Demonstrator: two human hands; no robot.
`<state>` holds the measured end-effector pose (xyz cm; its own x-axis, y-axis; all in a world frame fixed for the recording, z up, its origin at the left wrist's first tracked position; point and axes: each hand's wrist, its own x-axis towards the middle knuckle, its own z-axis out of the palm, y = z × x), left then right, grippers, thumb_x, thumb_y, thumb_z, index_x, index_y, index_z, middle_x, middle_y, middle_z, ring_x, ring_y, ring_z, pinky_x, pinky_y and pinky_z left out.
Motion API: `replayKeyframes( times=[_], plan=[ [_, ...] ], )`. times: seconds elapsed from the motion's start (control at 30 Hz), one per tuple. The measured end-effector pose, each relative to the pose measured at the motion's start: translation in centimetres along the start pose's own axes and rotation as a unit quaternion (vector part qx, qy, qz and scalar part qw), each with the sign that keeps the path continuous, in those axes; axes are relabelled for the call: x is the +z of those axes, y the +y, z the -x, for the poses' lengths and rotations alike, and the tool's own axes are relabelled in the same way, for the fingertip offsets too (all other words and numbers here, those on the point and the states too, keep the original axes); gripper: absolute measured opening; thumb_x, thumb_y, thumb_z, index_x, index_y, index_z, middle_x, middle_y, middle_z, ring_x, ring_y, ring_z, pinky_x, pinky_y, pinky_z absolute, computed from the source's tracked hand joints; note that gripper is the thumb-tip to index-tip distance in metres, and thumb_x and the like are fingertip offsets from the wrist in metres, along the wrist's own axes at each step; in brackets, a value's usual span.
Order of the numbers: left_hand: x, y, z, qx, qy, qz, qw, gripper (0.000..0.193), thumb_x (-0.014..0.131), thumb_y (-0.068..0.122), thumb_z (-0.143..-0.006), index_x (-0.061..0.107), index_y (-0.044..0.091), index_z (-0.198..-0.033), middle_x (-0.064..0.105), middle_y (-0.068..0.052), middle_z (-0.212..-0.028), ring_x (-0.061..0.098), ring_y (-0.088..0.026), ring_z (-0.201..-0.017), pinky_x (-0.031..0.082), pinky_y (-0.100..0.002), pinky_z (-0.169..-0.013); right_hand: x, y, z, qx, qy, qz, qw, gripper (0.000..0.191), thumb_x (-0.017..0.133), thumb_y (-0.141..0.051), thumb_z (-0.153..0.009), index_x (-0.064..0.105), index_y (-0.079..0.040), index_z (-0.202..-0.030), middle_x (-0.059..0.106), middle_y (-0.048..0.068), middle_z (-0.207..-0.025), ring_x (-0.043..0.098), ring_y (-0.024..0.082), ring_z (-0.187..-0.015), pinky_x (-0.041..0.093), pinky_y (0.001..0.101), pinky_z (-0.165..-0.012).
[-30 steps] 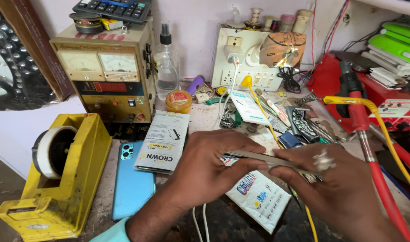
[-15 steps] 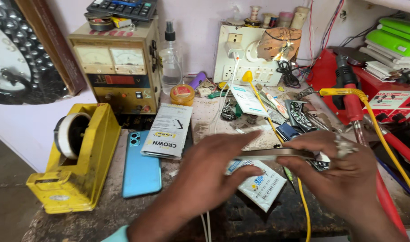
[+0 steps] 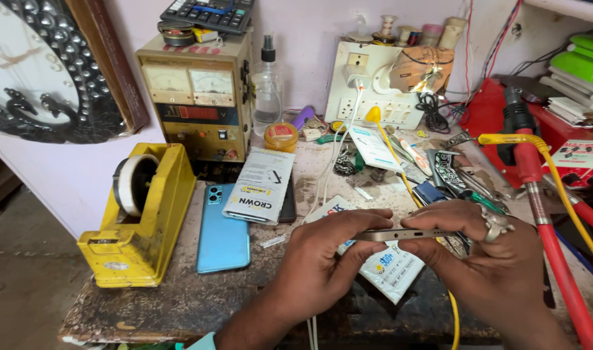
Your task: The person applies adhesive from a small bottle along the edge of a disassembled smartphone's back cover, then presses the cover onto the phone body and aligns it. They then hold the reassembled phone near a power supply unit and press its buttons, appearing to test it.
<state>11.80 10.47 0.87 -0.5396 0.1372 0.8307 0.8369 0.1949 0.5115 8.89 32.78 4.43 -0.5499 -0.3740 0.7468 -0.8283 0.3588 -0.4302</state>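
Phone (image 3: 400, 234) edge-on | both hands (image 3: 322, 259) pinching | bench edge (image 3: 180, 324) just below

A chunky yellow metal tape dispenser (image 3: 141, 220) sits by a light blue glossy phone back (image 3: 223, 228); a thick red cable (image 3: 555, 246) crosses a thin yellow wire (image 3: 568, 194); the thin phone edge (image 3: 400, 234) is dull bronze-grey.

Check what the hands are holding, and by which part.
Both hands hold a phone edge-on above the bench: the left hand has its grip on the left end, the right hand on the right end.
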Motion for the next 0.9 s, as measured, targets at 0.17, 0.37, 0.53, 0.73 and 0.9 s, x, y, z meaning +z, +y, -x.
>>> replayKeyframes(
  times=[0.17, 0.37, 0.53, 0.73, 0.9],
  plan=[
    [-0.9, 0.8, 1.1, -0.069, -0.039, -0.002, 0.997, 0.027, 0.069, 0.015, -0.101, 0.069, 0.006, -0.126, 0.077, -0.012, -0.107, 0.078, -0.025, -0.094, 0.060, -0.033, -0.079, 0.6, -1.5, -0.2, -0.007, 0.000, 0.020, 1.000, 0.024, 0.084, -0.010, -0.077, 0.074, -0.004, -0.098, 0.077, 0.005, -0.095, 0.074, 0.013, -0.086, 0.058, 0.0271, -0.078],
    [-1.3, 1.6, 1.5, -0.125, 0.035, -0.027, 0.991, 0.018, 0.071, 0.013, -0.100, 0.073, 0.004, -0.115, 0.075, -0.010, -0.084, 0.071, -0.014, -0.071, 0.056, -0.030, -0.066, 2.7, -2.8, -1.4, 0.053, -0.033, -0.013, 0.998, 0.031, 0.084, -0.013, -0.079, 0.074, -0.003, -0.107, 0.079, 0.007, -0.098, 0.072, 0.013, -0.085, 0.057, 0.0271, -0.077],
    [-2.7, 0.2, 2.6, -0.127, 0.136, 0.035, 0.982, 0.018, 0.069, 0.012, -0.100, 0.072, 0.004, -0.116, 0.078, -0.005, -0.091, 0.072, -0.008, -0.079, 0.060, -0.026, -0.069, 4.6, -2.6, -2.4, 0.006, 0.044, -0.144, 0.989, 0.059, 0.078, -0.011, -0.086, 0.050, 0.000, -0.136, 0.067, 0.009, -0.125, 0.065, 0.014, -0.112, 0.052, 0.0273, -0.095],
    [-9.8, 7.9, 3.5, -0.112, 0.330, -0.158, 0.924, 0.026, 0.077, 0.016, -0.097, 0.072, 0.001, -0.117, 0.077, -0.007, -0.100, 0.068, -0.007, -0.084, 0.057, -0.024, -0.072, 13.5, -1.8, -2.4, 0.136, -0.131, -0.171, 0.967, 0.048, 0.079, -0.016, -0.082, 0.066, -0.007, -0.127, 0.075, 0.007, -0.119, 0.074, 0.018, -0.098, 0.064, 0.0332, -0.079],
    [-14.1, 12.2, 3.7, -0.137, 0.419, -0.116, 0.890, 0.038, 0.066, 0.027, -0.111, 0.058, -0.003, -0.133, 0.071, -0.013, -0.122, 0.070, -0.020, -0.110, 0.056, -0.036, -0.102, 22.5, -6.2, -2.4, -0.059, -0.167, -0.070, 0.982, 0.058, 0.091, -0.029, -0.072, 0.066, 0.002, -0.115, 0.070, 0.018, -0.126, 0.068, 0.035, -0.105, 0.055, 0.0470, -0.089]
  ],
)
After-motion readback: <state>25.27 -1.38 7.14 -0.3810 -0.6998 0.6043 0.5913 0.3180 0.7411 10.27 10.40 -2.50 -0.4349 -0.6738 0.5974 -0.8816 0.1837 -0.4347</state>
